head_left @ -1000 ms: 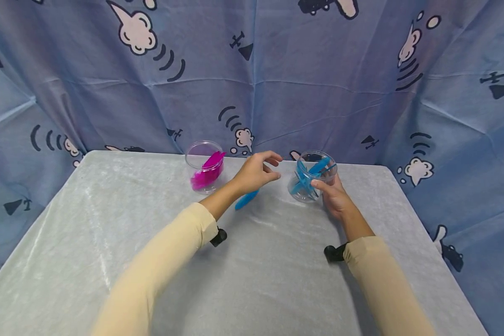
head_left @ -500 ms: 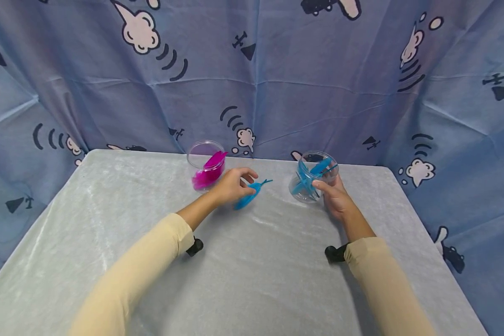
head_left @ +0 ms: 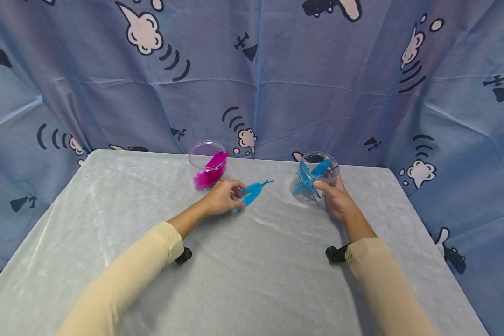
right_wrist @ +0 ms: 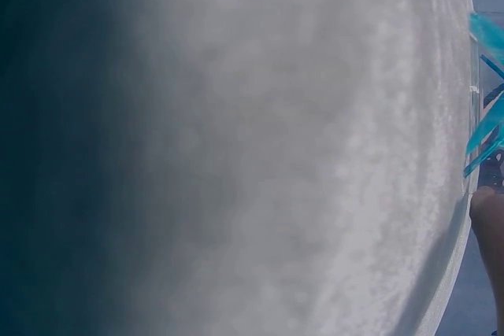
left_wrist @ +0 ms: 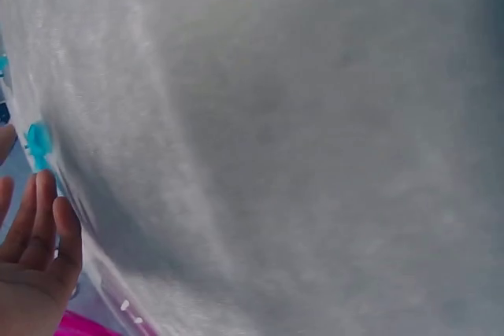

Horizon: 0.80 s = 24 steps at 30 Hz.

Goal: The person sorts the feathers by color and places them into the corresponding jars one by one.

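Note:
Two blue feathers lie on the table in the head view, quills pointing right. My left hand is at their left end, thumb and fingers apart around the tips. The left wrist view shows this hand's fingers fairly straight, with a blue feather just beyond them. My right hand grips a clear plastic jar from its right side, thumb on the near wall. Several blue feathers stand inside that jar. In the right wrist view only part of the hand shows, below blue feathers.
Behind my left hand stands a second clear jar with magenta feathers in it. A pale cloth covers the table. A blue printed curtain hangs along the back edge and right side.
My left hand has moved left and down from between the jars to the left end of the blue feathers, uncovering them. My right hand still holds its jar in nearly the same place.

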### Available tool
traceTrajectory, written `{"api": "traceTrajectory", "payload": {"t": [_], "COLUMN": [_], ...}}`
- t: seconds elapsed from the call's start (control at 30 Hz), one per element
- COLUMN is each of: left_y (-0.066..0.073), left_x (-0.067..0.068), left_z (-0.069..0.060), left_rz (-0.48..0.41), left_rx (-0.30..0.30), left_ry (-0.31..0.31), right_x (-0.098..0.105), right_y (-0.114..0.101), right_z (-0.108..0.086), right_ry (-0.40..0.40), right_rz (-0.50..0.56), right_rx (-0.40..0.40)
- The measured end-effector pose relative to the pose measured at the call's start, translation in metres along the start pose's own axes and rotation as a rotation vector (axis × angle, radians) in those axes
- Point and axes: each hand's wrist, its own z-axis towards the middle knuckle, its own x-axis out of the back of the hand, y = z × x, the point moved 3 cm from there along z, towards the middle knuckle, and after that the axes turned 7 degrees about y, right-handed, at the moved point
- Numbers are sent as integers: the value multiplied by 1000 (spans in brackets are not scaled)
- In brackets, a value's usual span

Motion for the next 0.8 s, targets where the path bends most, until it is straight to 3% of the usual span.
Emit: {"api": "traceTrajectory", "payload": {"t": [0.23,0.8], "left_y": [-5,-3], "left_x": [-4,-8], "left_z": [-5,-5], "left_rz": [6,103], "left_rx": [2,-32], "left_ry": [-22,35], "right_x": [0,-1], "right_y": [0,-2], "right_z": [0,-3], "right_ry": [4,0], "right_rz": [-12,4], "right_rx": [-9,-6]}}
